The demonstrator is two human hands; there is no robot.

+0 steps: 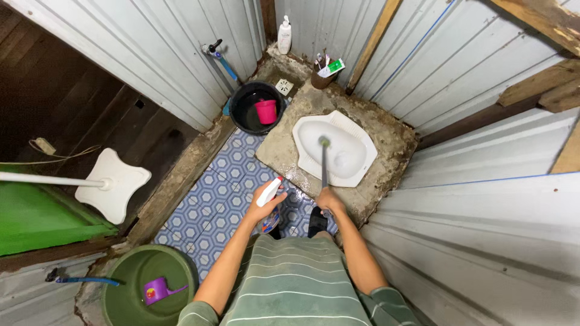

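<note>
Corrugated metal walls [483, 181] closed in a small washroom, with a strip of blue hexagon-patterned floor tiles [223, 193] running up to a raised, stained concrete slab [386, 136]. Set into the slab was a white squat toilet [347, 151].

The right hand [329, 201] was clenched around the handle of a long toilet brush [324, 163], whose head rested inside the bowl. The left hand [263, 208] grasped a white spray bottle [269, 193] with a red nozzle tip, held over the tiles just left of the slab's near edge; its lower body showed a coloured label, too blurred to make out.

Beyond the tiles stood a black bucket [254, 108] holding water and a pink dipper [266, 111], below a wall tap [214, 48] with a blue pipe. In the far corner, a white bottle [284, 36] stood upright against the wall, and near it a brown cup [322, 77] held a green-and-white tube and toothbrushes.

At the lower left sat a green tub [145, 284] with a purple scoop [158, 291] inside. Outside the doorway a white fan base [115, 181] stood on dark boards.
</note>
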